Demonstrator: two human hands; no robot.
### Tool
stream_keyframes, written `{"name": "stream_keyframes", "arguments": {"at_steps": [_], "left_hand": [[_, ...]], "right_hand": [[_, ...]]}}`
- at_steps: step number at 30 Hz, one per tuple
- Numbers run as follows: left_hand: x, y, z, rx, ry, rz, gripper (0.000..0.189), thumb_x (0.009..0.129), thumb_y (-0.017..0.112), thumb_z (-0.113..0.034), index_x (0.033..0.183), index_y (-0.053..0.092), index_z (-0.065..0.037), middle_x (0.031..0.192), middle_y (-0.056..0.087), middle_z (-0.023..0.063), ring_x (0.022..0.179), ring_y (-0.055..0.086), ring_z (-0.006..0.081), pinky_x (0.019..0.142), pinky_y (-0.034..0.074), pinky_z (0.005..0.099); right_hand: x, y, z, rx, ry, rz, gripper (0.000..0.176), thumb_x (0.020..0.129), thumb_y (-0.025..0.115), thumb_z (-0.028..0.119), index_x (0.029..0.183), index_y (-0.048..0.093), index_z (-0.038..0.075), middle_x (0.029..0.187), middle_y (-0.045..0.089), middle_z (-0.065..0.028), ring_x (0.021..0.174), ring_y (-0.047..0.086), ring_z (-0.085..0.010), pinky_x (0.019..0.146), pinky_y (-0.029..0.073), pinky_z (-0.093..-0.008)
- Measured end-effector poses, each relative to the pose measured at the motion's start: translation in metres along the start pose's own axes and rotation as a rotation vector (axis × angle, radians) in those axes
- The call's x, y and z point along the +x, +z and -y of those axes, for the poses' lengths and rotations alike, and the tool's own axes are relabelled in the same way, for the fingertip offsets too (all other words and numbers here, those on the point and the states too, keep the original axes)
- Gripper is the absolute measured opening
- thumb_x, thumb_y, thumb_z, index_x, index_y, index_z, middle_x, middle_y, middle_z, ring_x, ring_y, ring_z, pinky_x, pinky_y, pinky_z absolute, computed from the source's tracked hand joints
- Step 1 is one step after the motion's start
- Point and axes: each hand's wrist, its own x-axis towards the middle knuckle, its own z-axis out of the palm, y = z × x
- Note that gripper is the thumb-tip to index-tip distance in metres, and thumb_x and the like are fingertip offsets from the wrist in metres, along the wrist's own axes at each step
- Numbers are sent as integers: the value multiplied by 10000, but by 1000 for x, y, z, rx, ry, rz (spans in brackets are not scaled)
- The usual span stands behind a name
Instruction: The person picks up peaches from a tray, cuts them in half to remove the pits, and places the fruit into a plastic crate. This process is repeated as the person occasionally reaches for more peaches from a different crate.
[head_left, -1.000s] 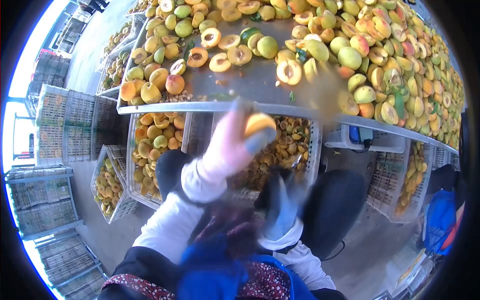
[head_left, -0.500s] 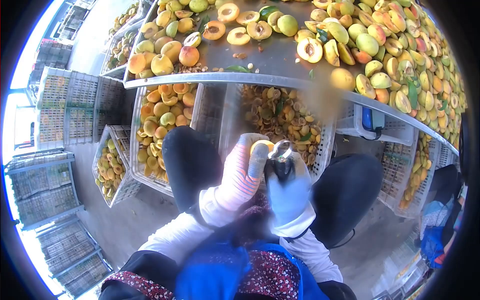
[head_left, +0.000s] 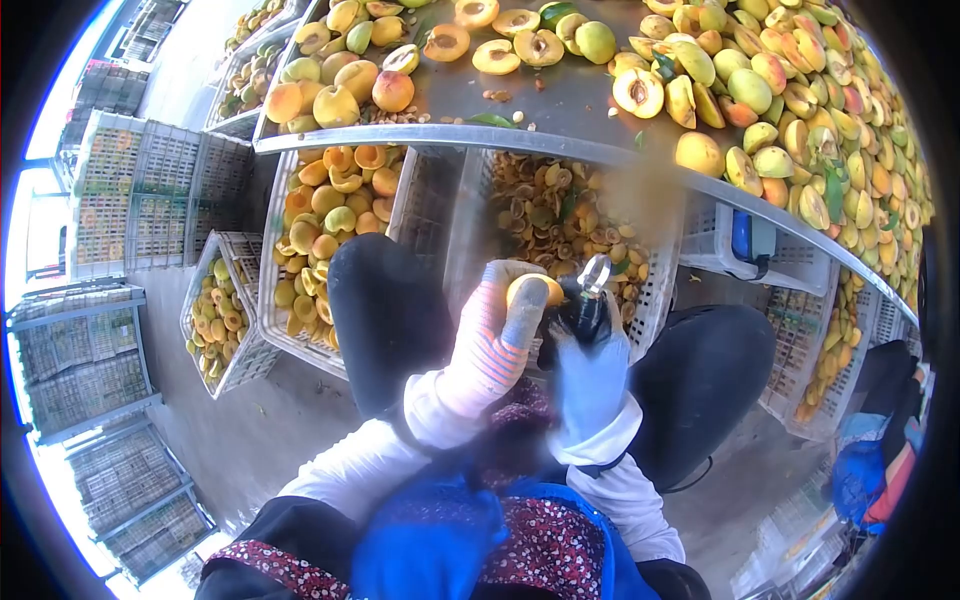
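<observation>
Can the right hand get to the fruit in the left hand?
Probably yes. The right hand holds a ring tool right beside the fruit, which the left hand grips with the top left bare. Nothing stands between them.

Steel table piled with fruit, fruit crates beneath, stacked crates

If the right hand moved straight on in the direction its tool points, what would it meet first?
Probably the white crate of fruit pieces under the table; the right hand aims its ring tool forward, just beside the held fruit. Depth is unclear.
</observation>
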Motion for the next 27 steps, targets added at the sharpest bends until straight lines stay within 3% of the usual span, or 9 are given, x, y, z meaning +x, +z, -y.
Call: {"name": "stream_keyframes", "arguments": {"at_steps": [5, 8, 9, 13, 14, 17, 19, 22, 27], "left_hand": [[-5, 4, 4, 86, -19, -27, 313, 975, 505, -307, 1119, 528, -29, 909, 600, 37, 782, 512, 50, 707, 433, 186], [-6, 6, 15, 286, 150, -98, 280, 970, 523, -263, 1132, 532, -35, 903, 597, 30, 796, 532, 55, 710, 448, 201], [-7, 7, 13, 154, 63, -86, 277, 968, 528, -266, 1124, 537, -38, 900, 597, 28, 798, 539, 58, 712, 452, 206], [-11, 5, 6, -239, -169, -113, 286, 968, 525, -310, 1076, 561, -48, 879, 587, 26, 794, 547, 78, 711, 466, 228], [-11, 5, 1, -272, -193, -126, 292, 969, 521, -324, 1057, 567, -49, 876, 580, 31, 785, 528, 82, 706, 463, 233], [-7, 4, 1, -316, -142, -208, 307, 973, 510, -337, 1073, 572, -54, 876, 574, 25, 781, 523, 80, 704, 459, 225], [-4, 5, -4, -292, -113, -198, 310, 976, 503, -334, 1091, 572, -54, 879, 574, 23, 782, 521, 79, 702, 453, 220], [-7, 7, 1, -252, -52, -224, 320, 984, 484, -331, 1118, 570, -54, 878, 577, 21, 783, 522, 76, 706, 445, 213], [-10, 15, 4, -263, 17, -288, 316, 986, 474, -326, 1097, 568, -45, 866, 580, 26, 778, 527, 83, 706, 444, 219]], "right_hand": [[0, -14, -8, -555, -276, -6, 212, 787, 701, 86, 928, 556, 23, 781, 590, -83, 661, 575, -215, 611, 460, -323], [-4, -14, -8, -762, -391, -20, 233, 771, 700, 131, 931, 560, 37, 784, 579, -126, 695, 587, -326, 610, 466, -379], [-7, -14, -8, -808, -417, -31, 241, 765, 698, 146, 934, 561, 41, 783, 573, -139, 711, 586, -361, 610, 467, -397], [-17, -16, -17, -863, -642, 23, 263, 778, 693, 183, 946, 553, 36, 772, 574, -142, 700, 595, -365, 596, 466, -406], [-19, -15, -14, -850, -559, 5, 268, 791, 687, 199, 951, 551, 34, 772, 579, -145, 693, 597, -365, 599, 468, -405], [-22, -10, -2, -796, -326, 33, 273, 869, 627, 244, 991, 536, 18, 768, 598, -159, 674, 605, -364, 607, 474, -405], [-26, -10, -7, -987, -547, 65, 251, 889, 592, 224, 1003, 527, 9, 787, 601, -176, 693, 609, -373, 610, 471, -415], [-35, -9, -26, -1071, -708, 25, 248, 923, 520, 195, 1046, 513, -20, 828, 593, -224, 725, 602, -406, 615, 461, -444], [-35, -4, -29, -904, -597, 20, 280, 933, 489, 198, 1091, 504, -33, 826, 580, -239, 718, 574, -439, 618, 449, -462]]}}
